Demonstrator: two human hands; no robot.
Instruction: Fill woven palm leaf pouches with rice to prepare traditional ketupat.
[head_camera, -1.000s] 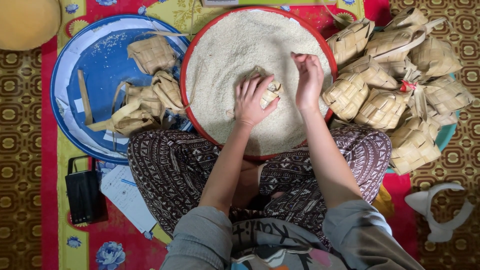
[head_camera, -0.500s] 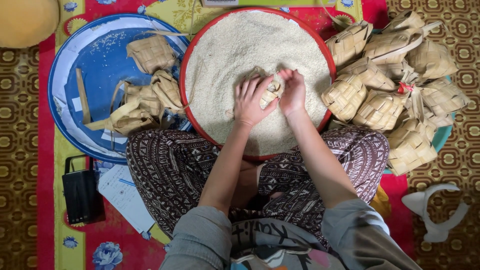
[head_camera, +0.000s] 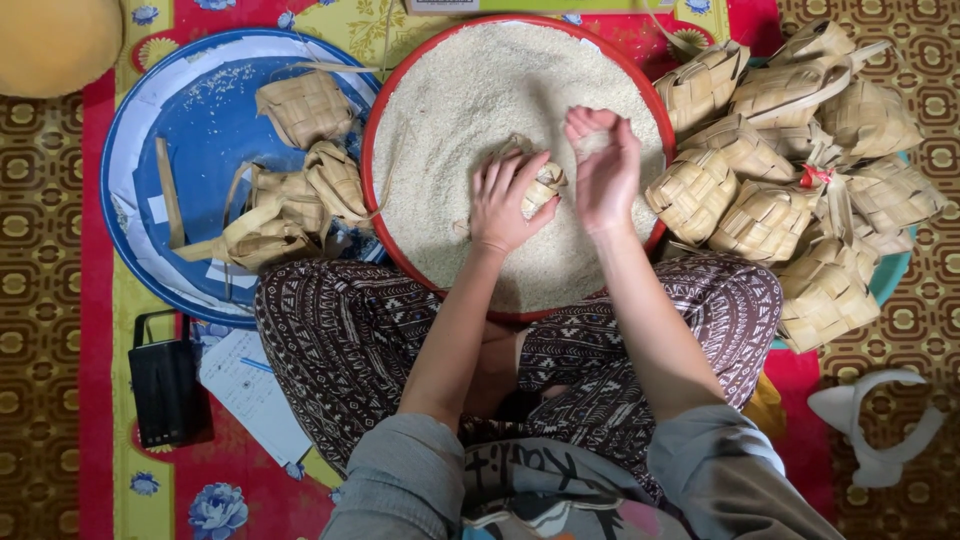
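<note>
A big round red-rimmed tray (head_camera: 372, 210) full of raw white rice (head_camera: 480, 90) lies in front of my crossed legs. My left hand (head_camera: 503, 203) grips a small woven palm-leaf pouch (head_camera: 541, 186) over the rice. My right hand (head_camera: 603, 165) hovers just right of the pouch, fingers cupped around a scoop of rice grains, above the pouch's opening.
A blue round tray (head_camera: 150, 120) on the left holds several woven pouches (head_camera: 305, 108) and loose leaf strips. A heap of woven pouches (head_camera: 770, 170) lies on the right. A black case (head_camera: 168, 385) and a paper sheet (head_camera: 245, 390) lie at lower left, a white object (head_camera: 880, 420) at lower right.
My right hand dipped to the pouch beside my left hand half a second ago, then lifted back up to the right with rice in its fingers. The left hand kept hold of the pouch.
</note>
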